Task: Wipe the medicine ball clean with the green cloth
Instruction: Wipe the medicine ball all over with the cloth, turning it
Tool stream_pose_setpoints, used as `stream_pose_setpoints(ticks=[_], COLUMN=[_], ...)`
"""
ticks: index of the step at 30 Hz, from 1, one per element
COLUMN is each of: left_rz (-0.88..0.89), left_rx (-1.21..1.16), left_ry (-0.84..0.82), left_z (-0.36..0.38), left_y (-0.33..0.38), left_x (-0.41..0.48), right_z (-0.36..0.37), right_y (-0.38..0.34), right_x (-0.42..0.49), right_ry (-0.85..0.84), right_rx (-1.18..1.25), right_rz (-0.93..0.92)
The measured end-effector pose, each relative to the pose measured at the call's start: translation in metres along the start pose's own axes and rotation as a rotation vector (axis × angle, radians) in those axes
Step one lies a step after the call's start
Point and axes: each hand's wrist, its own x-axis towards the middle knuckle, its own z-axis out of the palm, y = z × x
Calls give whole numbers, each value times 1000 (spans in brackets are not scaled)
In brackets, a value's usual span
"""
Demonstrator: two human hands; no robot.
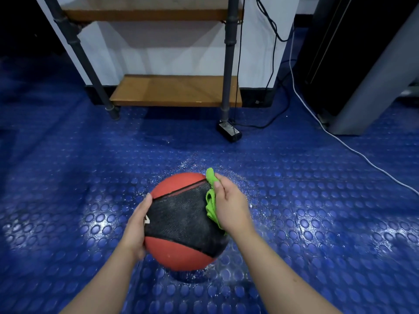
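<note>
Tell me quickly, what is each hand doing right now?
Left hand: holds the round red-and-black rubber medicine ball at its side.
Right hand: grips the crumpled bright green cloth against it.

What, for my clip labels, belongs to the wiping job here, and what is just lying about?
Job: medicine ball, green cloth, left hand holding the ball, right hand holding the cloth.
Lying about: wooden shelf rack, black power adapter, white cable, black cables.
</note>
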Motion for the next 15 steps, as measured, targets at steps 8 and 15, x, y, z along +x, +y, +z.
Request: stream_pose_setpoints(ticks=[8, 15], left_rz=[-16, 18], left_rx=[6, 223], left_ry=[-64, -25], left_z=[25, 78], left_y=[-19, 12], left_x=[12, 26], right_z=[-19, -43], right_y=[24, 18], right_x=[-51, -31], right_ry=[223, 196], right_rx=[104, -114], right_rz=[-2, -42])
